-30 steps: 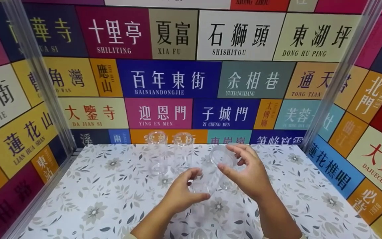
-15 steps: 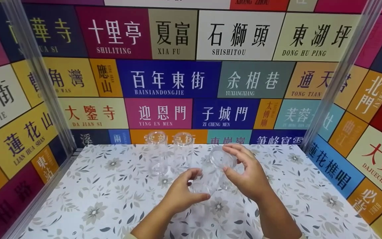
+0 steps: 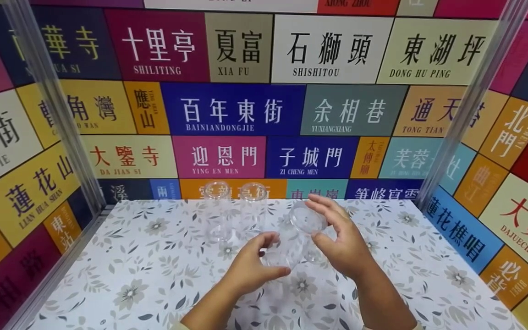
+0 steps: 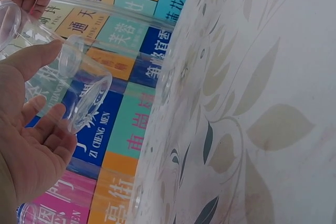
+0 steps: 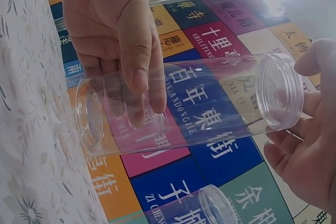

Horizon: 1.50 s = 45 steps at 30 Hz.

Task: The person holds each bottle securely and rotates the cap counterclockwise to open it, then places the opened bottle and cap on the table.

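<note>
A clear plastic jar [image 3: 296, 245] is held tilted above the table, its lid end up and to the right. My left hand [image 3: 250, 268] grips the lower part of its body, thumb on the near side and fingers beyond. At the upper end, my right hand [image 3: 349, 240] has thumb and fingers around the clear ridged lid [image 5: 278, 92]. The lid sits on the jar's mouth. Through the transparent wall in the right wrist view, the left hand's fingers show, and nothing else is visible inside.
Two similar clear jars [image 3: 218, 213] [image 3: 254, 211] stand upright at the table's back edge. Another clear round base [image 3: 313, 256] shows behind the held jar. A flower-patterned white cloth covers the table [image 3: 131, 293]. Colourful sign-covered walls [image 3: 232, 110] and transparent corner posts surround it.
My right hand's fingers have shifted round the lid, the fingertips back and left and the thumb slightly right. My left hand and the jar have stayed in place.
</note>
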### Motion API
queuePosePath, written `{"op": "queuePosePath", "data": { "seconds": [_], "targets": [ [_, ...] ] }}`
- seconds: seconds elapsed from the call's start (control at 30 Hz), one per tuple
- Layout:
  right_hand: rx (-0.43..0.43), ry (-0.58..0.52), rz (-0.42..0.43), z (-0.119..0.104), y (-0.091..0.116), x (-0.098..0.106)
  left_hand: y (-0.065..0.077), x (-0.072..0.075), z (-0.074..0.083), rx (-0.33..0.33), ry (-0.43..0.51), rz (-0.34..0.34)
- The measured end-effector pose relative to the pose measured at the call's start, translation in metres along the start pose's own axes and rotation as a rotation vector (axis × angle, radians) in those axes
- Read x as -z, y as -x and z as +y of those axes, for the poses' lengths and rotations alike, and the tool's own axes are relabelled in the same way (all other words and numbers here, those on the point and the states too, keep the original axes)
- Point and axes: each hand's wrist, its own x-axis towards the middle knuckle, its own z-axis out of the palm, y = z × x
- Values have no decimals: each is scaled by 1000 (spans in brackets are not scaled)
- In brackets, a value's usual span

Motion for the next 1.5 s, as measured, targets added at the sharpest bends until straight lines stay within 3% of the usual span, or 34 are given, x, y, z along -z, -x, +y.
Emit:
{"op": "queuePosePath", "data": {
  "seconds": [0.47, 1.07, 1.5],
  "targets": [
    [-132, 84, 78, -1, -4, -3, 2, 0, -1, -33, -24, 0],
    [-90, 54, 41, -1, -1, -1, 0, 0, 1, -2, -20, -4],
    [-11, 47, 27, 0, 1, -1, 2, -1, 0, -47, 2, -7]
  ]
}}
